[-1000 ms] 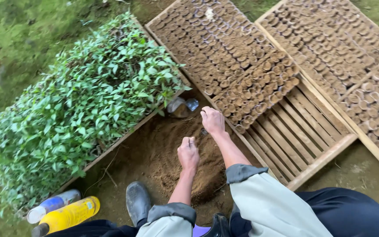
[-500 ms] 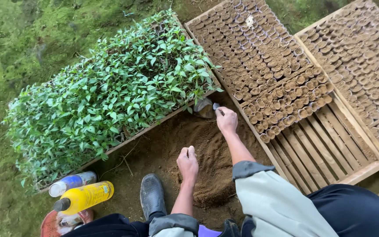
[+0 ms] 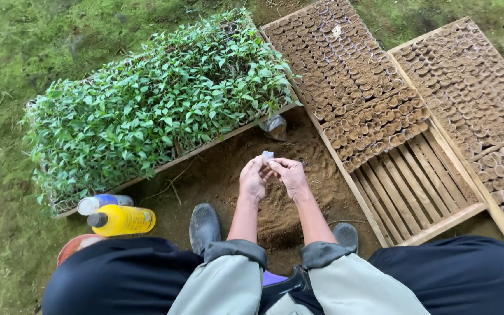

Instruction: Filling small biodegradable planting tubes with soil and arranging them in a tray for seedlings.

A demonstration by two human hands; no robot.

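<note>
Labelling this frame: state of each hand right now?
Left hand: closed on the small clear bag, fingers pinching it.
Right hand: closed on the same bag, over the soil pile.

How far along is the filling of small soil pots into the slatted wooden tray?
Done: most of the slatted wooden tray holds rows of small soil-filled pots.

In hand: left hand and right hand together hold a small clear plastic pot bag above the loose brown soil heap.

Left: the tray's near end is bare slats.
</note>
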